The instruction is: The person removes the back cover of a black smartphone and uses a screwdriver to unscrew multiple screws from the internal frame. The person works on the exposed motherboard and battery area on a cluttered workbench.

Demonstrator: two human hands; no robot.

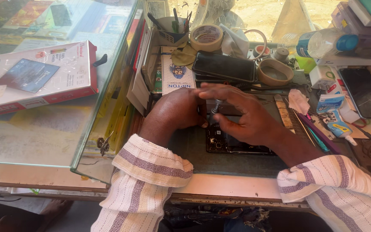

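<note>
- The right hand [245, 118] pinches one small metal screwdriver [214, 108] between thumb and fingers, its tip pointing down at the opened phone.
- The left hand [177, 109] is curled beside it, fingertips pressed on the phone's near-left edge; whether it grips anything I cannot tell.
- One opened phone [232, 144], back cover off and dark insides showing, lies flat on the grey work mat [194, 150], partly under both hands.
- Just beyond the hands, one black phone [224, 66] lies screen up; a second dark phone [366, 92] lies at the far right.
- Far side: one roll of tape [206, 36], one round tan dish [275, 72], one cup of tools [172, 28], one clear bottle with a blue cap [325, 42].
- Right of the mat: two small glue tubes [336, 116].
- Left: one red-and-white box [35, 77] on the glass counter [44, 133].
</note>
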